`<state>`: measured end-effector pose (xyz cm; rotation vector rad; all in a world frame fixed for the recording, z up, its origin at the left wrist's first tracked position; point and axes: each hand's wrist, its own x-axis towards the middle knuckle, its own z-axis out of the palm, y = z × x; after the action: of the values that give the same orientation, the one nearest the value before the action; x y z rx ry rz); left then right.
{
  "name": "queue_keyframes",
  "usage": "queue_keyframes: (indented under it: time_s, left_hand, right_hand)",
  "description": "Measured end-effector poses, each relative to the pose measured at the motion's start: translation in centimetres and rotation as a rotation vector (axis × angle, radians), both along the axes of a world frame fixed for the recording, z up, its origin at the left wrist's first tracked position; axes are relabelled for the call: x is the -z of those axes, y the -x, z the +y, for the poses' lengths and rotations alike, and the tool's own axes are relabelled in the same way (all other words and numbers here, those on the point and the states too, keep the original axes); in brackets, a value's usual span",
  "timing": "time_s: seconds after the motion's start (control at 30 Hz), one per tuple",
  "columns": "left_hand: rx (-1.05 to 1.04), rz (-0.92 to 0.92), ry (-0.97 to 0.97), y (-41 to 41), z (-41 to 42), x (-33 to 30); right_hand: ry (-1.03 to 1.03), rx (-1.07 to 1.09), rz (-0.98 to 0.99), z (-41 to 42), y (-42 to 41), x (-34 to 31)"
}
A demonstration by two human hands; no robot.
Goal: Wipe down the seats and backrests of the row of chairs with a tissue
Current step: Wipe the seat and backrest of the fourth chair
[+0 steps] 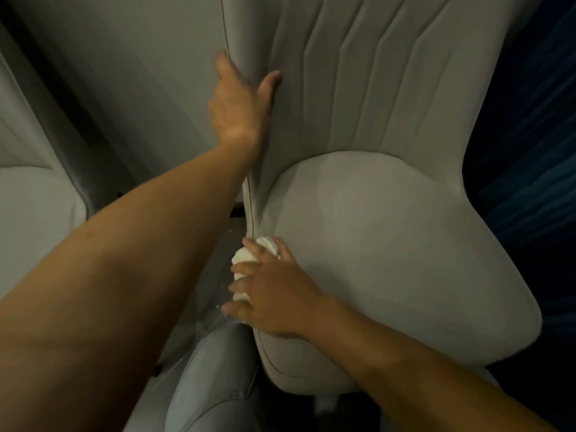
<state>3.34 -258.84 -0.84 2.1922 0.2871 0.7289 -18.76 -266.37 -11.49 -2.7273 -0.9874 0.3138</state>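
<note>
A chair being wiped at its left edge.

The chair's [389,244] backrest [358,73] edge was gripped by the left hand [237,107], thumb on the front, fingers curled round the seam. A crumpled white tissue [246,263] was pressed against the seat's [405,260] left side by the right hand [274,300], fingers curled over it. Another chair [34,198] stood at the left.

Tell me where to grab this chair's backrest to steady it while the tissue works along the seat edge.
Probably the backrest's left side edge, reached from the left, as the left hand does now: thumb on the ribbed front, fingers wrapped behind the piped seam. That thin upright edge gives a pinchable lip, and it keeps clear of the right hand pressing the tissue on the seat's left edge.
</note>
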Motion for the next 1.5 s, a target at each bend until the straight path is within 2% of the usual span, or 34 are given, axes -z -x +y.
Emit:
queue_keyframes:
  time_s: [0.1, 0.23, 0.3, 0.4, 0.53, 0.63, 0.7, 0.8, 0.9, 0.97, 1.07, 1.3, 1.4, 1.5]
  left_hand:
    - [-0.016, -0.04, -0.064, 0.2, 0.2, 0.2]
    - [-0.015, -0.055, -0.122, 0.3, 0.4, 0.3]
    - [-0.029, -0.052, -0.129, 0.2, 0.2, 0.4]
    - [-0.059, -0.065, -0.15, 0.0, 0.4, 0.5]
    - [-0.038, -0.079, -0.146, -0.6, 0.7, 0.9]
    - [-0.033, -0.083, -0.155, -0.6, 0.8, 1.1]
    - [-0.038, -0.106, -0.162, -0.5, 0.7, 1.2]
    - [-0.043, -0.099, -0.156, -0.6, 0.6, 1.1]
    - [-0.051, -0.088, -0.144, -0.8, 0.6, 1.2]
    - [-0.051, -0.062, -0.133, -1.0, 0.4, 1.3]
    - [-0.055, -0.026, -0.13, -0.8, 0.3, 1.1]
    - [0.064, 0.031, -0.069, 0.3, 0.7, 0.3]
    - [0.124, 0.144, -0.039, 1.5, 1.4, 1.5]
    - [0.14, 0.251, 0.034, 2.6, 1.6, 3.0]
  right_hand:
    - [0.08, -0.07, -0.082, 0.1, -2.3, 0.4]
    - [0.134, -0.019, -0.161, 0.3, -8.1, -0.3]
    - [0.132, 0.0, -0.141, 0.4, -9.6, -0.4]
    - [0.042, 0.094, -0.005, 1.1, -8.2, -0.9]
    - [0.151, -0.171, -0.003, 0.7, -2.1, -1.5]
    - [0.089, -0.273, 0.035, -0.8, 3.4, -1.6]
    - [0.085, -0.378, -0.021, -2.2, 6.4, -1.5]
    - [0.17, -0.517, -0.112, -3.9, 7.9, -1.3]
    - [0.125, -0.584, -0.143, -4.2, 6.6, -0.8]
    - [0.053, -0.53, -0.13, -3.9, 5.0, -0.4]
    - [-0.009, -0.332, -0.12, -3.1, 1.9, 0.1]
    - [0.065, 0.016, -0.077, -1.7, -5.4, -0.4]
    - [0.05, 0.098, -0.084, -2.6, -6.3, -0.2]
    - [-0.094, 0.17, -0.165, -4.8, -6.1, 0.0]
